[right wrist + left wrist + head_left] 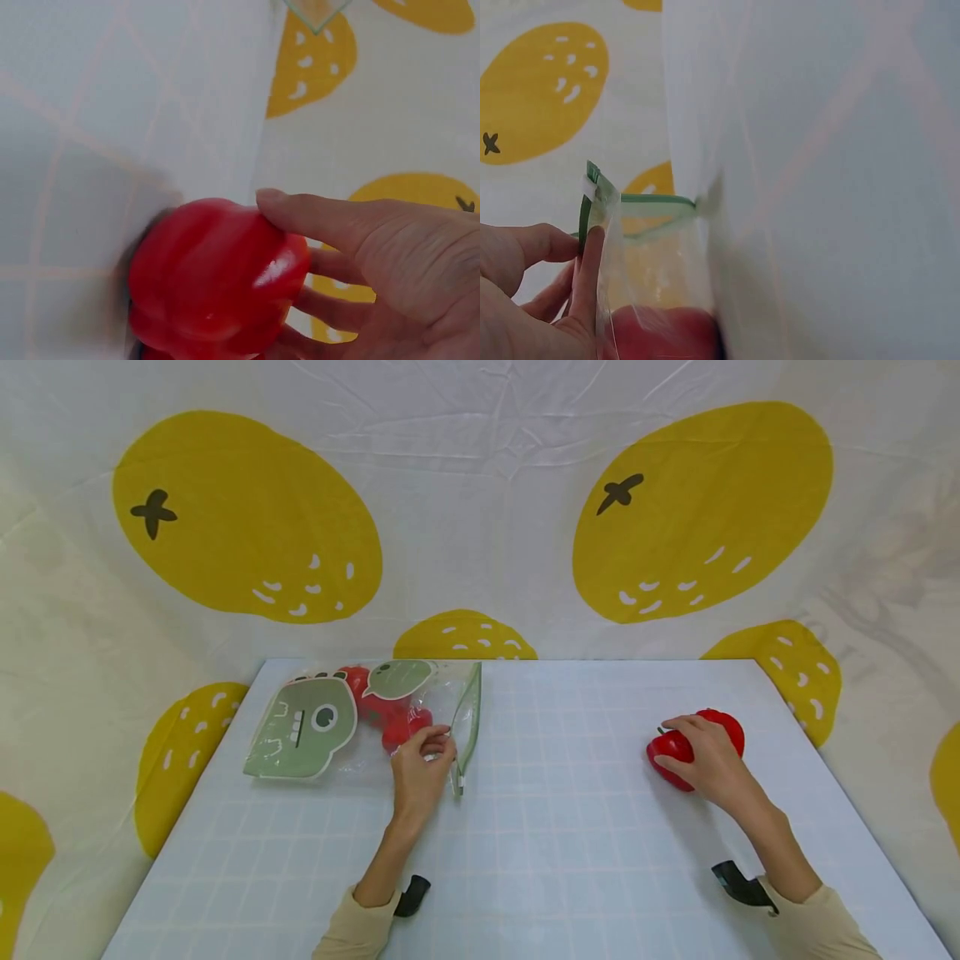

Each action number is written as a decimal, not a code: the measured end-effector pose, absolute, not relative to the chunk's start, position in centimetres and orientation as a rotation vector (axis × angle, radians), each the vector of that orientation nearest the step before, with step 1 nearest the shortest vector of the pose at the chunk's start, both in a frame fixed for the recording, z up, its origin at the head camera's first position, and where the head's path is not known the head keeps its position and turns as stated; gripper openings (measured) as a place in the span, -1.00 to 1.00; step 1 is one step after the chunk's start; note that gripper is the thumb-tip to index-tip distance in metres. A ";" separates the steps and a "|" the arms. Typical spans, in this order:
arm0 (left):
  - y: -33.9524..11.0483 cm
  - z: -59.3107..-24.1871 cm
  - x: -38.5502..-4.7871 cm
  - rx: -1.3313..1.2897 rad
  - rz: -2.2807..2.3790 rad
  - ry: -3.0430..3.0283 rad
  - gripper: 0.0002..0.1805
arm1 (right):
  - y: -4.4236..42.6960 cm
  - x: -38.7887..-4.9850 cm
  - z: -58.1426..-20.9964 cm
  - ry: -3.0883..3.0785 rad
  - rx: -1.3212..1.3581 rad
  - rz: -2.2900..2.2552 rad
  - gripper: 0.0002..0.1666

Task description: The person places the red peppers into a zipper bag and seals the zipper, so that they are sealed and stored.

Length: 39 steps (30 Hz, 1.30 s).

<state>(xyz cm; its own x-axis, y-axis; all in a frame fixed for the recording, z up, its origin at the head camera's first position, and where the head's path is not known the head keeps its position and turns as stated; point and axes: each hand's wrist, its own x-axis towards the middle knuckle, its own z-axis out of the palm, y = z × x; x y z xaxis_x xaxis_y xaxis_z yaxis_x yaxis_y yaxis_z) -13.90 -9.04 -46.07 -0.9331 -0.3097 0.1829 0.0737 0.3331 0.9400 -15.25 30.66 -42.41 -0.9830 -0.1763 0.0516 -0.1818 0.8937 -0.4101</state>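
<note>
A clear zip bag with a green monster print [307,727] lies at the table's left back, with red items [405,729] inside. My left hand [423,772] pinches the near edge of its green-rimmed mouth, which gapes; the left wrist view shows thumb and fingers on the rim [656,199] and a red item [664,331] in the bag. At the right, my right hand [712,762] has thumb and fingers round a red bell pepper [670,758] on the table. Another red piece [726,727] shows behind that hand. In the right wrist view the thumb touches the glossy pepper [217,277].
The table [555,843] has a pale grid cloth. Behind it hangs a white curtain [480,527] with large yellow fruit prints. Black straps [412,896] show at both wrists by the beige sleeves.
</note>
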 end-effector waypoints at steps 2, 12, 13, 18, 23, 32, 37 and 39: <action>-9.1 -46.1 -14.0 0.210 -1.634 -2.280 -0.79 | 30.7 -15.2 -42.4 -3.048 0.265 0.639 -0.16; -9.6 -46.1 -14.3 0.200 -1.700 -2.287 -0.76 | 30.4 -15.1 -41.8 -3.034 0.180 0.606 -0.20; -9.7 -46.0 -14.4 0.192 -1.716 -2.284 -0.76 | 30.3 -15.1 -41.8 -3.031 0.175 0.616 -0.20; -10.1 -46.0 -14.6 0.140 -1.774 -2.274 -0.73 | 29.9 -15.3 -41.6 -2.976 0.203 0.705 -0.20; -10.4 -46.0 -14.9 0.128 -1.827 -2.263 -0.72 | 29.5 -15.6 -41.7 -2.908 0.249 0.798 -0.26; -10.4 -45.7 -15.0 0.162 -1.886 -2.249 -0.72 | 28.1 -16.5 -42.2 -2.809 0.195 0.996 -0.27; -10.4 -45.7 -15.2 0.143 -1.894 -2.232 -0.72 | 27.2 -16.9 -42.4 -2.755 0.138 1.137 -0.27; -10.4 -45.7 -15.2 0.142 -1.891 -2.239 -0.71 | 26.9 -17.2 -42.5 -2.735 0.119 1.191 -0.27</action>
<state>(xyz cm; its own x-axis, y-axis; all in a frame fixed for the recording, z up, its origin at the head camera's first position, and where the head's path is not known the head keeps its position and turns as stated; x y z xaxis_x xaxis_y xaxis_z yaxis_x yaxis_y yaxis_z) -15.21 -10.39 -45.73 -0.9740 -0.2054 0.0954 0.0597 0.1734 0.9830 -17.19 26.86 -42.48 -0.9846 -0.0107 0.1743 -0.1349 0.6806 -0.7201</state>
